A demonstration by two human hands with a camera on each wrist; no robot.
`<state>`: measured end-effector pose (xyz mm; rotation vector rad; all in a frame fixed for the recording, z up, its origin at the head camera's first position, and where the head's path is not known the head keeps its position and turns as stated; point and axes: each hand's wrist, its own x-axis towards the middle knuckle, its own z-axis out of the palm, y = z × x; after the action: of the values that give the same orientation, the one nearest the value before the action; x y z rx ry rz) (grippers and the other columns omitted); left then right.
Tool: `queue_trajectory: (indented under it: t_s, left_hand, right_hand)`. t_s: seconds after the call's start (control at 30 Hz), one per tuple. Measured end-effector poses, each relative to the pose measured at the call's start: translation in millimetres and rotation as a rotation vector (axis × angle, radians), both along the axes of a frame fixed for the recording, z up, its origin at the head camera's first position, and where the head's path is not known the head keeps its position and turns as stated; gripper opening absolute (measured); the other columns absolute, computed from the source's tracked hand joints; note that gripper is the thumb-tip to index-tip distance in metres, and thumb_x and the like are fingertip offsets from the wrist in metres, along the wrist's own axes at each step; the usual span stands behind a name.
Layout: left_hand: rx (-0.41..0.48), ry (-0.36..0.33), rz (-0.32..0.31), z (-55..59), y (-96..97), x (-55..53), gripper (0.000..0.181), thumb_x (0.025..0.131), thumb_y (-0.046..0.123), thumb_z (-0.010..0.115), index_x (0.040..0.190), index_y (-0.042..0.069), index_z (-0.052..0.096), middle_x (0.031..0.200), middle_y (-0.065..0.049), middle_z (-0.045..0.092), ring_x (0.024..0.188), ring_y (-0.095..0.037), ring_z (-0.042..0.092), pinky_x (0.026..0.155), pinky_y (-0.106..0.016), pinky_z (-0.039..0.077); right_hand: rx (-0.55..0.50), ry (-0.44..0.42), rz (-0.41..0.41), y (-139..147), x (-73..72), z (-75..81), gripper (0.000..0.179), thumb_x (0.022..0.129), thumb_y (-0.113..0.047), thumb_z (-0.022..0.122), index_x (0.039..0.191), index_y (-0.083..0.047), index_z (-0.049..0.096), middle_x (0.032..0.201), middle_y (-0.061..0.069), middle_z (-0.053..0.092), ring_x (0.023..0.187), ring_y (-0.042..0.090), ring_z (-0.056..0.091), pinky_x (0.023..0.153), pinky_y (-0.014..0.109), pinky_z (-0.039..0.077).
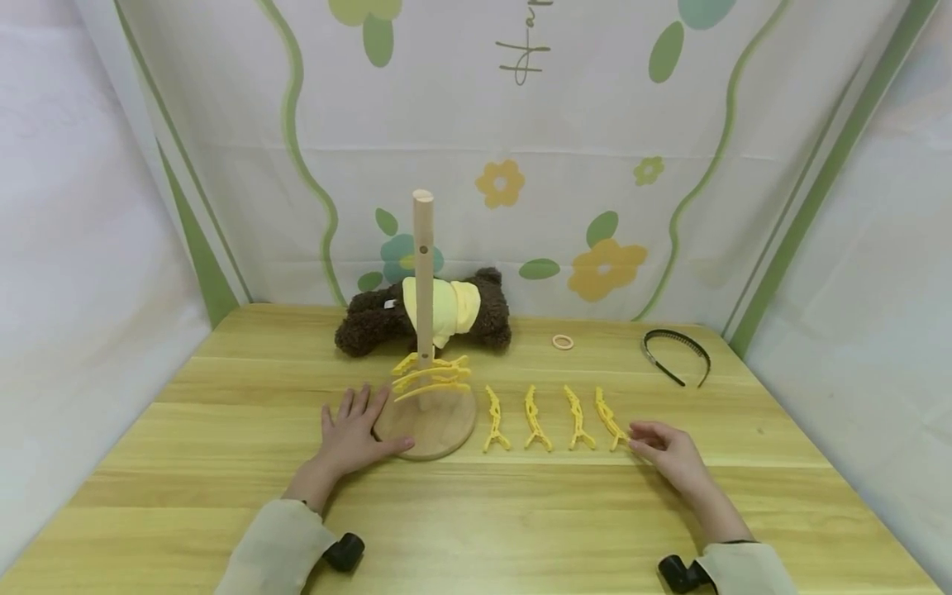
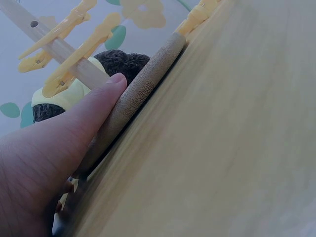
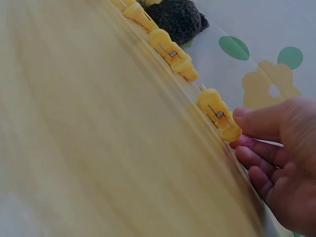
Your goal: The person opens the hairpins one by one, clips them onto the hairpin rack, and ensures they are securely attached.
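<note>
A wooden stand has an upright pole (image 1: 423, 281) on a round base (image 1: 427, 434). Several yellow hair clips (image 1: 431, 385) sit crosswise around the lower pole. My left hand (image 1: 353, 438) lies spread against the base's left side, its thumb over the near rim; in the left wrist view the straight thumb (image 2: 94, 106) rests on the base. Right of the stand, several more yellow hair clips (image 1: 533, 420) lie in a row. With thumb and fingertips, my right hand (image 1: 673, 459) pinches the near end of the rightmost clip (image 1: 608, 417), which appears to lie on the table.
Behind the stand a brown plush bear (image 1: 487, 314) in a yellow top lies on its side. A small pinkish ring (image 1: 563, 341) and a black headband (image 1: 675, 335) lie toward the back right of the wooden table (image 1: 521, 529). A patterned cloth (image 1: 580, 107) hangs behind.
</note>
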<state>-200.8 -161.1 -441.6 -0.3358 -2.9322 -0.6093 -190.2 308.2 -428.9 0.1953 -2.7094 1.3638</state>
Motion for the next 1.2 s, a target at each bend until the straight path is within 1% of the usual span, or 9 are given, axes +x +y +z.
queue_trajectory:
  t_s: [0.13, 0.27, 0.37, 0.47, 0.6, 0.7, 0.77, 1.0, 1.2]
  left_hand:
    - [-0.008, 0.003, -0.001, -0.3, 0.2, -0.6, 0.097, 0.065, 0.074, 0.045, 0.139, 0.017, 0.02, 0.138, -0.021, 0.017, 0.124, -0.04, 0.007, 0.087, -0.064, -0.003]
    - [-0.011, 0.004, 0.0, -0.3, 0.2, -1.0, 0.097, 0.065, 0.074, 0.045, 0.139, 0.017, 0.02, 0.138, -0.021, 0.017, 0.124, -0.04, 0.007, 0.087, -0.064, -0.003]
    - [-0.011, 0.003, 0.001, -0.2, 0.1, -1.0, 0.097, 0.065, 0.074, 0.045, 0.139, 0.016, 0.02, 0.138, -0.021, 0.017, 0.124, -0.04, 0.006, 0.087, -0.064, -0.003]
    - [-0.014, 0.004, 0.002, -0.3, -0.1, -0.9, 0.097, 0.065, 0.074, 0.046, 0.139, 0.016, 0.02, 0.138, -0.021, 0.017, 0.124, -0.041, 0.007, 0.087, -0.064, -0.002]
    - [-0.009, 0.003, 0.001, -0.3, 0.2, -0.1, 0.097, 0.065, 0.074, 0.045, 0.139, 0.017, 0.019, 0.138, -0.02, 0.017, 0.124, -0.04, 0.007, 0.087, -0.064, -0.003]
    - [-0.007, 0.001, 0.001, -0.6, 0.1, -0.2, 0.097, 0.065, 0.074, 0.045, 0.139, 0.017, 0.019, 0.139, -0.02, 0.017, 0.124, -0.04, 0.006, 0.087, -0.064, -0.003]
    - [-0.008, 0.0, 0.001, -1.0, -0.1, -0.6, 0.097, 0.065, 0.074, 0.045, 0.139, 0.017, 0.019, 0.138, -0.02, 0.017, 0.124, -0.04, 0.006, 0.087, -0.064, -0.003]
    - [-0.005, -0.001, 0.005, -0.8, -0.1, -1.4, 0.097, 0.065, 0.074, 0.045, 0.139, 0.017, 0.02, 0.138, -0.021, 0.017, 0.124, -0.041, 0.007, 0.087, -0.064, -0.004]
    - [-0.016, -0.004, 0.004, 0.0, 0.3, -0.7, 0.097, 0.065, 0.074, 0.045, 0.139, 0.016, 0.02, 0.138, -0.021, 0.017, 0.124, -0.041, 0.007, 0.087, -0.064, -0.003]
  right_hand:
    - [0.042, 0.026, -0.029, 2.7, -0.9, -4.0, 0.032, 0.081, -0.014, 0.062, 0.106, 0.005, 0.057, 0.088, 0.011, 0.059, 0.076, 0.013, 0.053, 0.064, 0.022, 0.044]
    - [0.044, 0.05, -0.066, 4.5, -2.0, -7.1, 0.029, 0.084, -0.014, 0.058, 0.105, 0.005, 0.058, 0.09, 0.013, 0.06, 0.077, 0.008, 0.053, 0.065, 0.02, 0.043]
    - [0.043, 0.052, -0.086, 5.1, -3.0, -8.6, 0.033, 0.085, -0.02, 0.056, 0.107, 0.004, 0.058, 0.093, 0.013, 0.06, 0.077, 0.006, 0.052, 0.065, 0.019, 0.043]
    - [0.079, 0.046, -0.089, 3.4, -4.3, -8.6, 0.042, 0.083, -0.028, 0.059, 0.11, 0.004, 0.056, 0.094, 0.013, 0.059, 0.078, 0.012, 0.052, 0.064, 0.021, 0.043]
    - [0.156, 0.035, -0.071, -2.9, -5.1, -6.3, 0.06, 0.077, -0.036, 0.064, 0.116, 0.006, 0.047, 0.1, 0.015, 0.052, 0.084, 0.023, 0.049, 0.069, 0.034, 0.042]
    - [0.205, 0.042, -0.061, -6.9, -5.0, -5.8, 0.069, 0.074, -0.04, 0.066, 0.117, 0.009, 0.044, 0.104, 0.019, 0.047, 0.09, 0.029, 0.046, 0.073, 0.043, 0.039]
    - [0.233, 0.058, -0.068, -8.0, -4.6, -6.7, 0.068, 0.073, -0.042, 0.066, 0.114, 0.009, 0.045, 0.104, 0.02, 0.046, 0.09, 0.03, 0.045, 0.073, 0.044, 0.038]
    - [0.272, 0.114, -0.1, -5.6, -6.0, -10.3, 0.055, 0.073, -0.035, 0.068, 0.104, 0.008, 0.055, 0.095, 0.016, 0.047, 0.073, 0.021, 0.042, 0.061, 0.033, 0.036]
    - [0.237, 0.111, -0.105, -2.6, -4.2, -8.5, 0.048, 0.075, -0.029, 0.068, 0.103, 0.008, 0.056, 0.094, 0.015, 0.048, 0.075, 0.022, 0.045, 0.063, 0.034, 0.038]
